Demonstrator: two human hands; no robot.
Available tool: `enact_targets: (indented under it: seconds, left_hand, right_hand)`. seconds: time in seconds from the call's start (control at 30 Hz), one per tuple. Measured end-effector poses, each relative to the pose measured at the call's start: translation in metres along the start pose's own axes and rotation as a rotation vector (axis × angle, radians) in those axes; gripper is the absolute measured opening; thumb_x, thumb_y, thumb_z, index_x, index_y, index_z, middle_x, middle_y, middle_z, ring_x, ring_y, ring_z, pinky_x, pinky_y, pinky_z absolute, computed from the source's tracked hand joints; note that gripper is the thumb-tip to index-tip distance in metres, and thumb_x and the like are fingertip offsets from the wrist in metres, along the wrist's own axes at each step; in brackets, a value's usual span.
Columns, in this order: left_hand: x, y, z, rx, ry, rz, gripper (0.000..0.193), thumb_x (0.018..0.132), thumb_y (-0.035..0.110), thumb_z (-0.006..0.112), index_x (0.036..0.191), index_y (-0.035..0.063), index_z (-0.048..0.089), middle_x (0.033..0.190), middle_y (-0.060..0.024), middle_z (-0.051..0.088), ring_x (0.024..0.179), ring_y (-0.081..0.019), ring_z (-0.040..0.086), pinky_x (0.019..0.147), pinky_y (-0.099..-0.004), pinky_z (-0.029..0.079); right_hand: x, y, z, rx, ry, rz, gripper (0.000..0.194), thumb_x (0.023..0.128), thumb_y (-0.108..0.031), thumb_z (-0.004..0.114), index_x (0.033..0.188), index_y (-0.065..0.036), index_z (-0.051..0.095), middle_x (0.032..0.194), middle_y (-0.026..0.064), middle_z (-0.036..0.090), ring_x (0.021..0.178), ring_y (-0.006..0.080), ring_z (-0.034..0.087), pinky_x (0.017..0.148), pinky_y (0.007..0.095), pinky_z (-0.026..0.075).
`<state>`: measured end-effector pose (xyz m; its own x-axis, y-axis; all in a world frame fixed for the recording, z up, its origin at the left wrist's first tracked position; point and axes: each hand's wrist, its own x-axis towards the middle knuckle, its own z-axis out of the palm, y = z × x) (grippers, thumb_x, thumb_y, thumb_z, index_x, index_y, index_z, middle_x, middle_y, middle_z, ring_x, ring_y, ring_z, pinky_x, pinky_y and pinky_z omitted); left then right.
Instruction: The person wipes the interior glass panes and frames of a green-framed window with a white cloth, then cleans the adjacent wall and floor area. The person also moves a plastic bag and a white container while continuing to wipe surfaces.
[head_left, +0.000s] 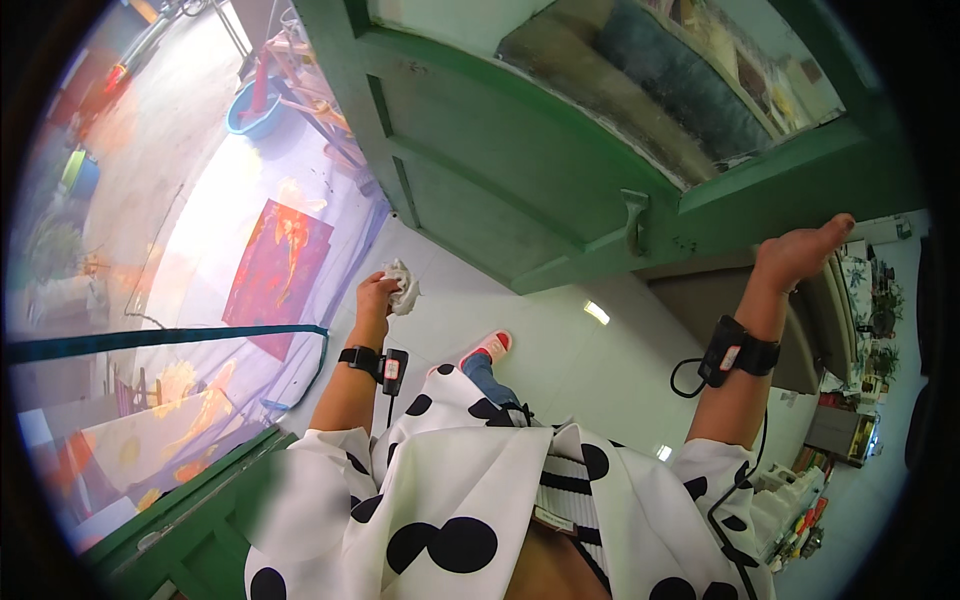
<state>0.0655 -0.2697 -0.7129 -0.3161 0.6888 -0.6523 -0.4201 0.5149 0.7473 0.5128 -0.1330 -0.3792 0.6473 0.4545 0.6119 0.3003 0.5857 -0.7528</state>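
My left hand (375, 294) pinches a crumpled white cloth (404, 288) above the pale tiled floor, in the gap of a doorway. On the right, my right hand (801, 253) is at the edge of a green door (495, 202), its thumb stretched out. Its other fingers are hidden, so whether it grips the door edge cannot be told. A metal pull handle (634, 219) is fixed on the door to the left of that hand. Above the handle, a glass pane (667, 82) shows reflections.
A second green door leaf (217, 517) stands at lower left. A teal strap (165, 341) crosses the left side. Outside are a red mat (277, 277) and a blue basin (256, 112). A brown sofa (712, 315) and cluttered shelves (795, 517) are at right.
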Motion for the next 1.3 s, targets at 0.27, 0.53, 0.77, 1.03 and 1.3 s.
enact_targets:
  seconds: [0.27,0.53,0.77,1.03,1.3]
  left_hand:
    - [-0.034,0.004,-0.034,-0.05,-0.099,0.181,0.014,0.08,0.01,0.058,0.088,0.0041,0.066,0.072,-0.0034,0.062,0.058,-0.0141,0.056,0.05,-0.0294,0.041]
    - [-0.094,0.052,-0.006,-0.345,-0.502,0.161,0.026,0.082,0.0,0.05,0.106,-0.0015,0.06,0.092,-0.0086,0.066,0.076,-0.0178,0.066,0.068,-0.0295,0.054]
    - [-0.155,0.078,-0.005,-0.47,-0.582,0.275,0.029,0.082,0.002,0.051,0.11,-0.0007,0.06,0.097,-0.0118,0.067,0.081,-0.0209,0.067,0.073,-0.0316,0.055]
    - [-0.251,0.057,-0.004,-0.645,-0.707,0.408,0.032,0.084,0.006,0.05,0.113,-0.0017,0.057,0.104,-0.0145,0.065,0.092,-0.026,0.066,0.084,-0.0375,0.054]
    - [-0.326,-0.001,0.019,-0.749,-1.01,0.181,0.037,0.086,0.022,0.05,0.118,0.0044,0.055,0.111,-0.0146,0.062,0.099,-0.0296,0.063,0.085,-0.0439,0.053]
  right_hand:
    - [-0.021,0.001,-0.037,-0.229,-0.033,-0.144,0.053,0.102,-0.038,0.034,0.127,0.007,0.045,0.127,0.02,0.05,0.111,0.0284,0.05,0.098,0.037,0.038]
    - [-0.069,-0.058,-0.039,-0.221,-0.119,-0.02,0.061,0.1,-0.042,0.037,0.135,0.008,0.036,0.129,0.0196,0.047,0.116,0.0267,0.047,0.099,0.035,0.037]
    - [-0.086,-0.099,-0.055,-0.075,-0.398,0.108,0.066,0.098,-0.039,0.047,0.143,0.006,0.027,0.144,0.0184,0.034,0.129,0.0254,0.038,0.107,0.0347,0.031]
    - [-0.128,-0.161,-0.071,-0.06,-0.713,-0.117,0.033,0.093,-0.026,0.061,0.113,-0.001,0.052,0.1,0.0047,0.056,0.086,0.0159,0.05,0.08,0.0298,0.043]
    - [-0.179,-0.15,-0.158,0.024,-1.016,0.102,0.038,0.079,-0.02,0.072,0.109,-0.004,0.056,0.103,0.0072,0.058,0.094,0.0165,0.053,0.075,0.0293,0.045]
